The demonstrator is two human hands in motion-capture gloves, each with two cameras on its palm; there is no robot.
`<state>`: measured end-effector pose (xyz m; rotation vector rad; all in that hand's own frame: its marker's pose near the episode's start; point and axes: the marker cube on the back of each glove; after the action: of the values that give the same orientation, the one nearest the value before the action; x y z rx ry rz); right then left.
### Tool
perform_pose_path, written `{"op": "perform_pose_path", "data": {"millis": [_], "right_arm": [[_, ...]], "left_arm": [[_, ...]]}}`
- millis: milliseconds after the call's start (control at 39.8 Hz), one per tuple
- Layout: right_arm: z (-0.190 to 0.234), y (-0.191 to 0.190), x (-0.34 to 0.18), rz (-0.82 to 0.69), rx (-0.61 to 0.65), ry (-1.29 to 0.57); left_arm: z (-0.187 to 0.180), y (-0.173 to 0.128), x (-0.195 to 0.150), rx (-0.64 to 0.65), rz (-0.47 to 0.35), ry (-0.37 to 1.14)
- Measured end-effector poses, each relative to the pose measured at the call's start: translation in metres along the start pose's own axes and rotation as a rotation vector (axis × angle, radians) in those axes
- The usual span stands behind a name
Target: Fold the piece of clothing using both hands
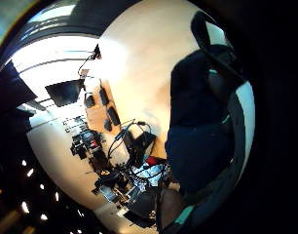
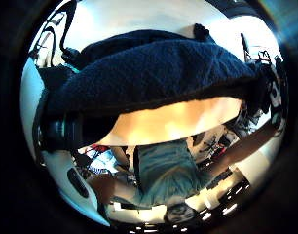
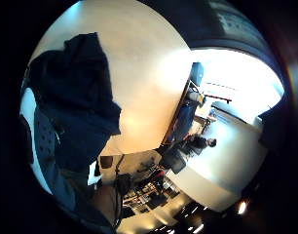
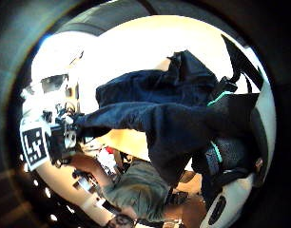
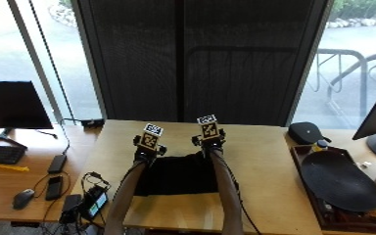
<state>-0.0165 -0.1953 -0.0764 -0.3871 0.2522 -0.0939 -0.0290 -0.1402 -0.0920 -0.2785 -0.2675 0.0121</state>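
- The black garment (image 5: 177, 175) sits on the near-middle part of the wooden table (image 5: 266, 161), between both forearms, with its far edge lifted up.
- Left hand (image 5: 148, 147) is at the garment's far left corner, fingers curled on the cloth.
- Right hand (image 5: 210, 138) has the far right corner pinched the same way, level with the left one.
- Off at the right edge of the table there's a dark oval tray (image 5: 339, 180).
- Further back, a black screen (image 5: 194, 58) covers the window.
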Motion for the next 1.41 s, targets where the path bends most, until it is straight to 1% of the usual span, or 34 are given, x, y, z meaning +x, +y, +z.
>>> {"op": "perform_pose_path", "data": {"millis": [75, 151, 201, 276, 352, 402, 503, 578, 628, 704, 754, 829, 879, 955, 1030, 1081, 1106, 1156, 1206, 1231, 1282, 1357, 1407], "right_arm": [[0.001, 0.008, -0.005, 0.074, -0.007, 0.049], [0.012, -0.01, -0.012, 0.091, 0.078, 0.108], [0.022, -0.023, -0.015, 0.099, 0.125, 0.169], [0.036, -0.036, -0.017, 0.111, 0.156, 0.245], [0.045, -0.052, -0.019, 0.093, 0.232, 0.24], [0.051, -0.054, -0.017, 0.095, 0.228, 0.224], [0.057, -0.047, -0.012, 0.101, 0.173, 0.186], [0.054, -0.042, -0.006, 0.097, 0.228, 0.138], [0.05, -0.033, 0.001, 0.103, 0.276, 0.094], [0.046, -0.018, 0.012, 0.112, 0.347, -0.012], [0.045, -0.007, 0.022, 0.139, 0.394, -0.099], [0.051, 0.003, 0.04, 0.182, 0.444, -0.233], [0.067, 0.005, 0.052, 0.228, 0.416, -0.332], [0.098, 0.02, 0.07, 0.326, 0.351, -0.453], [0.126, 0.048, 0.083, 0.447, 0.278, -0.443], [0.141, 0.067, 0.088, 0.508, 0.208, -0.417], [0.147, 0.073, 0.088, 0.509, 0.179, -0.422], [0.157, 0.077, 0.083, 0.432, 0.124, -0.488], [0.168, 0.076, 0.075, 0.318, 0.036, -0.579], [0.174, 0.077, 0.073, 0.298, -0.014, -0.601], [0.184, 0.076, 0.075, 0.36, -0.066, -0.587], [0.192, 0.066, 0.08, 0.504, -0.048, -0.51], [0.194, 0.063, 0.081, 0.548, -0.05, -0.464]], "left_arm": [[0.004, -0.031, 0.006, 0.11, -0.035, -0.039], [0.016, -0.058, 0.012, 0.171, -0.05, -0.062], [0.027, -0.069, 0.017, 0.172, -0.046, -0.059], [0.044, -0.076, 0.022, 0.127, -0.048, -0.049], [0.057, -0.083, 0.023, 0.115, -0.061, -0.036], [0.062, -0.086, 0.023, 0.125, -0.067, -0.027], [0.067, -0.087, 0.02, 0.126, -0.064, -0.005], [0.062, -0.085, 0.018, 0.177, -0.06, 0.012], [0.055, -0.081, 0.012, 0.252, -0.074, 0.002], [0.042, -0.077, 0.002, 0.422, -0.108, -0.026], [0.04, -0.062, -0.002, 0.459, -0.135, -0.019], [0.05, -0.034, -0.003, 0.405, -0.183, 0.001], [0.067, -0.036, -0.001, 0.414, -0.194, 0.025], [0.099, -0.051, 0.009, 0.473, -0.17, 0.083], [0.122, -0.044, 0.014, 0.461, -0.186, 0.09], [0.13, -0.028, 0.014, 0.425, -0.208, 0.08], [0.13, -0.017, 0.014, 0.406, -0.215, 0.078], [0.132, -0.004, 0.014, 0.385, -0.219, 0.09], [0.138, -0.007, 0.013, 0.39, -0.213, 0.118], [0.142, -0.009, 0.014, 0.384, -0.206, 0.14], [0.153, -0.011, 0.017, 0.332, -0.192, 0.19], [0.168, -0.013, 0.017, 0.251, -0.194, 0.23], [0.176, -0.016, 0.017, 0.212, -0.196, 0.251]]}}
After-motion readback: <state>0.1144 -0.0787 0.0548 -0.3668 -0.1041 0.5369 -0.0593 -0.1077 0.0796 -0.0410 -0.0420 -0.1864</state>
